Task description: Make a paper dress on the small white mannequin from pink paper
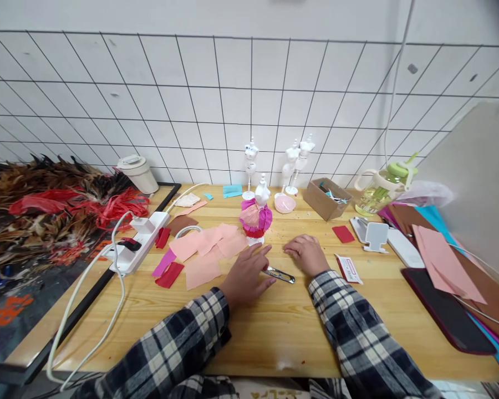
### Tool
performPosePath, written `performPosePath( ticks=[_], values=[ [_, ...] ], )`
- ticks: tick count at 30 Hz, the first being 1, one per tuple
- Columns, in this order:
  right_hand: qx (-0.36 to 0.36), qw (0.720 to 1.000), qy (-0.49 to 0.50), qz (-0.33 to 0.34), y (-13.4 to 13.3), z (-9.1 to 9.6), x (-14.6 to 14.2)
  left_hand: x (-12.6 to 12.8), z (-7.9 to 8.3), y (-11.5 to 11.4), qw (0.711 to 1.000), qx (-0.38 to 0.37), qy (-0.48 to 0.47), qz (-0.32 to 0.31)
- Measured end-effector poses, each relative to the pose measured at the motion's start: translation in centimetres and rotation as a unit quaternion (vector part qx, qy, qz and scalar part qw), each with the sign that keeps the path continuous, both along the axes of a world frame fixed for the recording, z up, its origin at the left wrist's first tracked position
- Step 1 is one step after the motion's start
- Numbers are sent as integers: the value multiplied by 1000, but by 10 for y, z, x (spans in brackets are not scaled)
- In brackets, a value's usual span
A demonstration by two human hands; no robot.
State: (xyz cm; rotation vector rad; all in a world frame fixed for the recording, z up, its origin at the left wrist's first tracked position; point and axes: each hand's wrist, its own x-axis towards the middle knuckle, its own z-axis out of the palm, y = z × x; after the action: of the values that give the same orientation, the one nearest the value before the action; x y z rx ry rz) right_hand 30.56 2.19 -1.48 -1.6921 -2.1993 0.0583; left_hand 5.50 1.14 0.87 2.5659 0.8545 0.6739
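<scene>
A small white dress-form mannequin (262, 191) stands upright, wearing a ruffled skirt (255, 217) of magenta, peach and red crinkled paper or cloth. My left hand (248, 272) lies just in front of its base, open, with fingers spread. By its fingers is a pair of thread snips (280, 275), partly covered by the hand. My right hand (306, 255) rests on the table right of the snips, its fingers curled and pressed together; whatever they may hold is hidden. Left of the mannequin lie overlapping peach squares (203, 270), with a red piece (170, 275) beside them.
Bare mannequins (250, 166) stand by the tiled wall, near a pink bowl (285, 204) and a cardboard box (326, 200). A power strip (138, 252) with cables and feathers (58, 188) lie left. Rightward are a small packet (349, 269), a phone stand (375, 237) and a bottle (382, 188).
</scene>
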Motion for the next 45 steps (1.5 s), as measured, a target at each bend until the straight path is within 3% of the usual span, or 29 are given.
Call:
performPosePath(
  ticks=[4,10,17,22,28,34,36,39,41,43,45],
  values=[
    [-6,1000,-22,-12,-6,1,-3,21,-9,9,993,49,99,-35],
    [-16,999,-44,-25,-4,4,0,45,-19,18,986,61,143,-53],
    [-27,998,-50,-27,-2,2,2,48,-19,22,993,8,117,1],
    [-24,998,-46,-32,-4,-1,9,48,-17,23,994,-24,107,9],
    [-29,996,-8,-87,-6,-4,29,44,-18,22,996,-31,81,-7],
    [68,980,124,-142,-13,-4,27,39,-18,23,997,-50,49,-10],
    [109,970,174,-130,-24,13,15,39,-17,22,998,-44,47,-12],
    [138,953,261,-71,-56,65,-9,36,-15,19,999,-29,29,-7],
    [106,944,308,43,-88,109,-26,31,-12,15,1000,-26,12,-4],
    [74,939,292,167,-123,145,-39,21,-10,9,1000,-24,4,-12],
    [77,932,253,248,-154,161,-48,8,-7,2,1000,-16,6,-26]
  ],
)
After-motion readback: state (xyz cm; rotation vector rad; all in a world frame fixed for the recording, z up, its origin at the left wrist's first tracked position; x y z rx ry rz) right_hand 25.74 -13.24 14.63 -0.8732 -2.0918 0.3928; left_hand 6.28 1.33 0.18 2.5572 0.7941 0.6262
